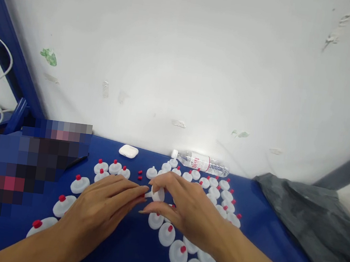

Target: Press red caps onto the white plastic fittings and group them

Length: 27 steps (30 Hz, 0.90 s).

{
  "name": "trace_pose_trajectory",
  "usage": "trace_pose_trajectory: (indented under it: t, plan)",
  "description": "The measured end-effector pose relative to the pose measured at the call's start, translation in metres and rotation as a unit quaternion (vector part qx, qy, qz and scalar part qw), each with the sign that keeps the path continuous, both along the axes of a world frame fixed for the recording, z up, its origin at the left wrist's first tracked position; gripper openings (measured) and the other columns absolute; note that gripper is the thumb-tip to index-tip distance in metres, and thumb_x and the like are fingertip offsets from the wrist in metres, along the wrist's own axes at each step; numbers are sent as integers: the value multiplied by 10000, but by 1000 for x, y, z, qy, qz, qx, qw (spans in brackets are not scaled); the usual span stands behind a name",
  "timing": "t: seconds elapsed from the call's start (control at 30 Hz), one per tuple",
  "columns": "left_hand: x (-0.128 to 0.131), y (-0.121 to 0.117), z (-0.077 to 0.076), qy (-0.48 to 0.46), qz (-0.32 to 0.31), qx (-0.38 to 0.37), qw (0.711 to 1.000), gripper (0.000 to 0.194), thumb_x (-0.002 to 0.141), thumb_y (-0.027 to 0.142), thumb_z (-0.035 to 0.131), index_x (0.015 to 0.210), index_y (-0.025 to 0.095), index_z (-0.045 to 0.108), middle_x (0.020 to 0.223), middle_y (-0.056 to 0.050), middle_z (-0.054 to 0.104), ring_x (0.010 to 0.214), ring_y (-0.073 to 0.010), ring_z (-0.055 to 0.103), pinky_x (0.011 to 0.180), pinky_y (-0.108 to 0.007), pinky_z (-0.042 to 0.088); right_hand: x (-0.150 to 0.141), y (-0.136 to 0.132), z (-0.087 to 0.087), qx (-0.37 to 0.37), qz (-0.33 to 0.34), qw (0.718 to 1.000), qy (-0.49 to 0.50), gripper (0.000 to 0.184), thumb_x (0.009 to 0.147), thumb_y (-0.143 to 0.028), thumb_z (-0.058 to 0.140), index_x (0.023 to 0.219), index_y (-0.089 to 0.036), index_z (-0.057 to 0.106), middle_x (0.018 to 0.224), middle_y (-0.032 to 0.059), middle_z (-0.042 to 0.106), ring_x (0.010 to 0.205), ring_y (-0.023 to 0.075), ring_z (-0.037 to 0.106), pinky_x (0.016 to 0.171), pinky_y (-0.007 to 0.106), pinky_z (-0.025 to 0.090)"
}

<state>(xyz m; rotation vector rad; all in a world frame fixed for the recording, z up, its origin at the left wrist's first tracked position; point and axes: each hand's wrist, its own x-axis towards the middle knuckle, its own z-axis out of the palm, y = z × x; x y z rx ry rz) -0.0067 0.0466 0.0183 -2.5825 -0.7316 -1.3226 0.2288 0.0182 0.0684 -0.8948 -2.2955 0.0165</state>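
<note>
My right hand point(185, 202) grips a white nozzle lid point(158, 194) by its round rim, tilted so that its narrow spout points left. Just at that spout, the fingertips of my left hand point(105, 203) pinch a small red cap point(143, 195), mostly hidden by the fingers. Whether the cap is seated on the spout I cannot tell. Two loose red caps point(139, 178) lie on the blue tabletop point(135, 245) beyond my hands. A bare white lid point(151, 172) sits beside them. Around both hands stand several white lids with red caps point(178, 254), partly covered by my right hand.
A clear water bottle point(203, 162) lies along the wall point(183, 64), near a white earbud case point(128, 151). Dark grey plastic sheeting point(297, 222) covers the right side. More red-capped lids point(80, 185) line the left, next to a pixelated area point(26, 168).
</note>
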Motion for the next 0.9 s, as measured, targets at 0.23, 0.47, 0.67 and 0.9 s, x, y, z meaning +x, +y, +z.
trace_pose_trajectory:
  t: [0.23,0.47,0.67,0.9]
  plan:
    - [0,0,4,-20,-28,14,999,157,1147,228,539,1197,206,686,958,-28,832,811,-156,768,735,-271,642,-3,-1,0,14,13,999,41,245,1087,-531,578,1028,-309,493,1016,-15,746,732,158,751,630,273,589]
    - [4,-2,5,-7,-14,0,1000,217,1166,255,482,1085,206,677,878,-19,779,797,-194,691,687,-319,590,-7,-2,-1,25,41,997,67,258,1088,-506,592,973,-297,493,1028,-14,774,829,131,801,682,204,609]
    - [4,-8,6,-14,-48,-17,999,219,1141,126,460,1040,186,644,878,-38,720,842,-191,620,723,-305,553,-9,-8,-2,38,70,992,96,260,1083,-377,656,903,-278,496,1065,23,787,1107,123,798,838,139,608]
    - [7,-13,16,-22,-38,-44,998,253,1142,147,442,962,238,595,784,10,641,769,-185,595,653,-284,527,-7,-8,1,81,60,994,43,190,1082,-272,665,934,-265,548,1202,19,777,973,67,795,857,110,604]
